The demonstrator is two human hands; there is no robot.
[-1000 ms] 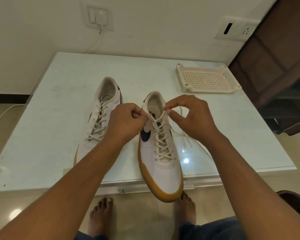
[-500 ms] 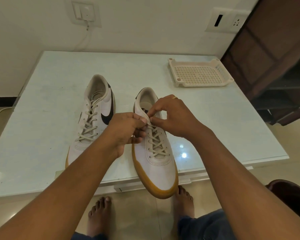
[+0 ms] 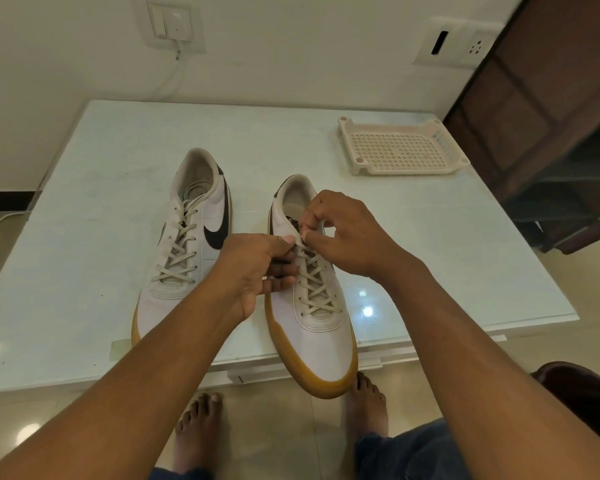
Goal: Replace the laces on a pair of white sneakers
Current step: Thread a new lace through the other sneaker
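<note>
Two bare feet [image 3: 194, 434] stand on the floor just below the gum-soled white sneaker [image 3: 321, 344], whose toe overhangs the front edge of the table [image 3: 84, 271]. Over that sneaker's upper eyelets both hands meet: the left hand [image 3: 257, 268] pinches the cream lace [image 3: 314, 282] between thumb and forefinger, and the right hand [image 3: 350, 237] pinches it just beside, fingers curled. The second sneaker [image 3: 187, 244], fully laced, lies left of it. A perforated plastic tray [image 3: 400, 148] sits beyond it to the right.
</note>
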